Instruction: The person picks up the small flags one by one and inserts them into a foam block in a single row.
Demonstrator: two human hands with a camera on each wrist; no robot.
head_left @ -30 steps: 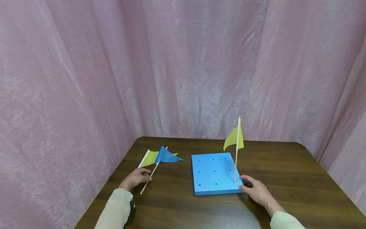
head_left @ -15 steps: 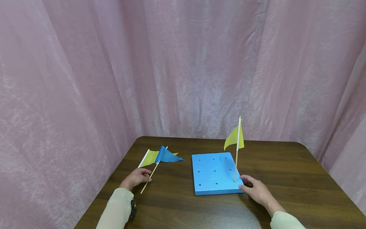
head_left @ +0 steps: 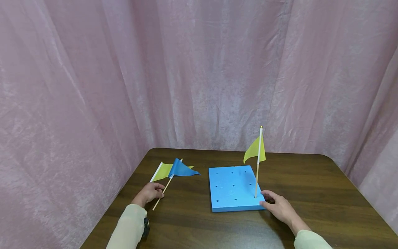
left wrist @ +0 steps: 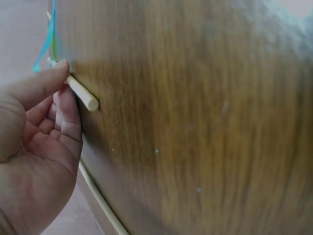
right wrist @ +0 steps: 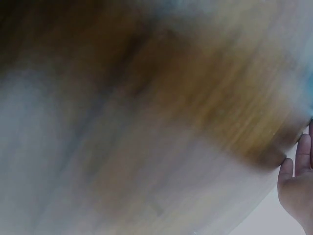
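My left hand (head_left: 149,193) pinches the thin wooden stick of a blue pennant flag (head_left: 180,169) between thumb and fingers; the stick's blunt end (left wrist: 92,104) pokes out past the fingertips in the left wrist view. The blue flag lies partly over a yellow flag (head_left: 160,173), whose lower stick is hidden behind the hand in the head view. My right hand (head_left: 280,209) rests against the right front corner of a light blue board (head_left: 225,192) with small holes, fingers relaxed. Another yellow flag (head_left: 256,150) stands upright in the board's right front hole.
Everything is on a dark brown wooden table (head_left: 192,224) with rounded far corners. Pink curtains (head_left: 199,76) hang behind it and along both sides. Another stick (left wrist: 102,200) lies under the left hand in the left wrist view. The right wrist view is mostly blurred.
Almost nothing differs: both hands, the flags and the board hold their places, apart from a very slight shift of the left forearm to the right.
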